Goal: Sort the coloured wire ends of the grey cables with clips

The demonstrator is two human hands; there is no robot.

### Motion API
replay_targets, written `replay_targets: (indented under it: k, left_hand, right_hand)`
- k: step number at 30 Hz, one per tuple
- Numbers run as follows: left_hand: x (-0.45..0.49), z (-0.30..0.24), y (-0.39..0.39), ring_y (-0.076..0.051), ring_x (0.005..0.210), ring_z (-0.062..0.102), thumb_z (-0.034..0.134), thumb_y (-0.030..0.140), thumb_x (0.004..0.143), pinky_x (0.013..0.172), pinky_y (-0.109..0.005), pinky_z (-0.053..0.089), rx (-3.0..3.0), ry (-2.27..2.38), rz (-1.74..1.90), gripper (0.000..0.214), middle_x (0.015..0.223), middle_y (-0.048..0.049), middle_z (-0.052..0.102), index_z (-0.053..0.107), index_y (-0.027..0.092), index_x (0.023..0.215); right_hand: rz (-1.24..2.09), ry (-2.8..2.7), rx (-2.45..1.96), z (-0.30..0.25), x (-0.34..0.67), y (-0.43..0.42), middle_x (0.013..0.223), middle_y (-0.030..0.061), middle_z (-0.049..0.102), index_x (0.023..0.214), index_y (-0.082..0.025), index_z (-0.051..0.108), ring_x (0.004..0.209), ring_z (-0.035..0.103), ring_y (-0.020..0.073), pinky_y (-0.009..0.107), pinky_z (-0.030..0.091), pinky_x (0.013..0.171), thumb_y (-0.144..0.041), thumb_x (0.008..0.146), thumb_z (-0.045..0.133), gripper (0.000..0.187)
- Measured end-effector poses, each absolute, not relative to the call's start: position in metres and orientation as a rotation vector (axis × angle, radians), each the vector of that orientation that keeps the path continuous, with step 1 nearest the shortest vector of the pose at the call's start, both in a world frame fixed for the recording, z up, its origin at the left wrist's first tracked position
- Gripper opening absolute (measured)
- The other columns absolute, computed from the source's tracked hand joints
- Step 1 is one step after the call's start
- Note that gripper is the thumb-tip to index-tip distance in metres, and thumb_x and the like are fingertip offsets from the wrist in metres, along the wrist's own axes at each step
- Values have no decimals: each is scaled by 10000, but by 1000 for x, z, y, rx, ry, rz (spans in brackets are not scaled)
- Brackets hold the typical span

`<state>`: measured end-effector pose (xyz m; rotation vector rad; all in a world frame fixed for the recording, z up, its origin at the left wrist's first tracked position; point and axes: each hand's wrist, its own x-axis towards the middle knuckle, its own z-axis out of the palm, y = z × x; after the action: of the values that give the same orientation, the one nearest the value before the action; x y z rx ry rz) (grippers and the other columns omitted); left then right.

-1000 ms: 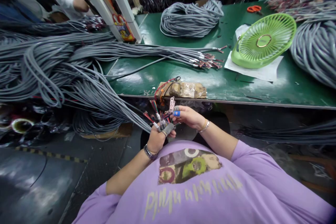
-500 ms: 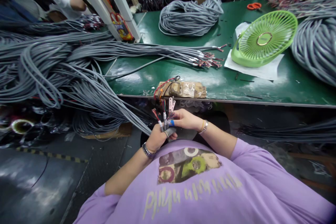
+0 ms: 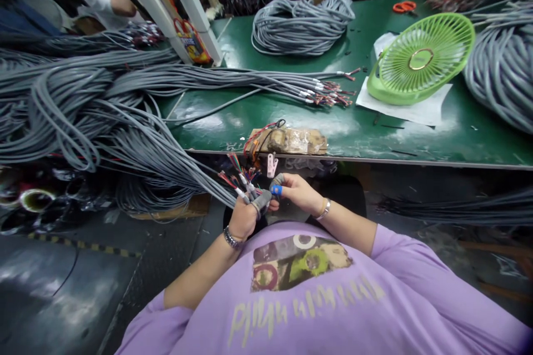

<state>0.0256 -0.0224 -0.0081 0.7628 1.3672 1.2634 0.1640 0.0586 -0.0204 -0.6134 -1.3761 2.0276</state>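
My left hand (image 3: 245,217) is closed around several grey cables (image 3: 216,191), whose stripped ends fan out above the fist as red, green, blue and dark wires (image 3: 234,169). White bands ring the cables just below these wires. My right hand (image 3: 300,194) has a blue wrap on one finger and a grey cover on another. Its thumb and forefinger pinch together beside my left thumb; what lies between them is too small to make out. A pale pink clothes peg (image 3: 272,166) hangs at the bench edge just above both hands.
On the green bench (image 3: 225,127) lie a taped wooden block (image 3: 297,141), more stripped cables (image 3: 287,86), a cable coil (image 3: 300,28), a green fan (image 3: 420,61) and orange scissors (image 3: 403,7). A large cable heap (image 3: 70,100) fills the left. Co-workers' arms show at the back.
My left hand has tilted the cable ends to the left, and the wires have spread apart. My right hand has drawn slightly down, away from the clothes peg, to beside my left thumb.
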Motion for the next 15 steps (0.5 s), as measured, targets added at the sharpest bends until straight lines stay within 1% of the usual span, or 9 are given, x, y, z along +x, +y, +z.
replay_targets:
  k: [3, 6, 9, 12, 15]
  left_hand:
    - [19, -7, -28, -189, 584, 691, 738, 407, 715, 620, -287, 565, 935, 1395, 1116, 279, 644, -82, 724, 718, 129, 715]
    - [16, -10, -35, -185, 594, 691, 720, 393, 738, 630, -280, 567, 1039, 1419, 1057, 264, 646, -85, 726, 721, 135, 682]
    - [19, -15, -36, -173, 539, 673, 726, 399, 726, 583, -287, 574, 900, 1392, 1193, 263, 615, -64, 714, 711, 138, 705]
    - [24, -15, -34, -152, 481, 646, 770, 393, 668, 522, -276, 570, 690, 1353, 1410, 267, 577, -32, 697, 696, 143, 724]
    - [27, -12, -31, -142, 470, 641, 790, 394, 637, 501, -262, 567, 597, 1342, 1519, 284, 560, -20, 687, 681, 143, 713]
  right_hand:
    - [2165, -1375, -543, -18, 162, 57, 575, -28, 538, 727, -167, 555, 520, 483, 104, 257, 414, 543, -462, 687, 750, 356]
    - [2224, -1370, -553, -18, 160, 55, 571, -26, 547, 727, -173, 557, 523, 494, 110, 249, 407, 528, -437, 672, 767, 342]
    - [2194, -1302, -621, -20, 158, 54, 594, -19, 566, 718, -161, 575, 536, 487, 98, 232, 389, 524, -430, 650, 786, 349]
    - [2184, -1197, -672, -22, 155, 55, 599, -23, 561, 714, -142, 593, 518, 459, 74, 218, 365, 512, -446, 625, 795, 375]
    - [2195, -1122, -705, -24, 154, 54, 605, -31, 552, 713, -134, 598, 510, 449, 62, 211, 357, 508, -431, 598, 809, 382]
